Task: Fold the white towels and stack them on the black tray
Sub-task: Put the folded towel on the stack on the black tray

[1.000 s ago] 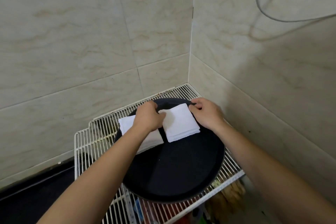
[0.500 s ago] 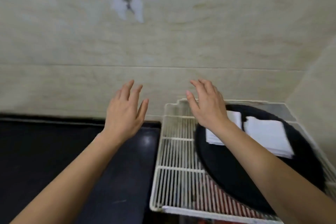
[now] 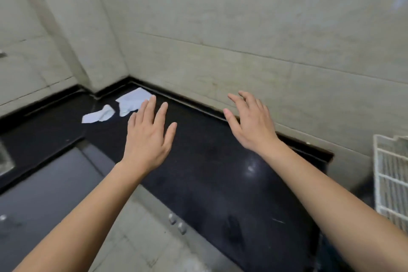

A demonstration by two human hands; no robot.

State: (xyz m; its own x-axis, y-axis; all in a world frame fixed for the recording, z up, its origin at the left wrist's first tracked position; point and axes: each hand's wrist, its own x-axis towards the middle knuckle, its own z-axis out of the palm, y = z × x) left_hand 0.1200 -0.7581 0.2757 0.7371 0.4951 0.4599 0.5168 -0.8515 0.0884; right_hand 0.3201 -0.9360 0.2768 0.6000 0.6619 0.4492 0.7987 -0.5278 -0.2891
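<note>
Two loose white towels lie crumpled on the black countertop [image 3: 209, 161] near the far left corner: a larger white towel [image 3: 132, 101] by the wall and a smaller white towel [image 3: 98, 115] to its left. My left hand [image 3: 148, 137] hovers over the counter with fingers spread, its fingertips just short of the larger towel, holding nothing. My right hand [image 3: 249, 123] is raised beside the back wall, fingers apart and empty. The black tray is out of view.
A white wire rack [image 3: 390, 179] shows at the right edge. Tiled walls close the counter at the back and left. A grey cabinet front with two small knobs [image 3: 176, 222] sits below the counter edge. A sink corner [image 3: 4, 159] appears at far left.
The view has swung left from the tray and rack to the black counter. Both hands left the folded towels on the tray and now reach empty toward the loose towels.
</note>
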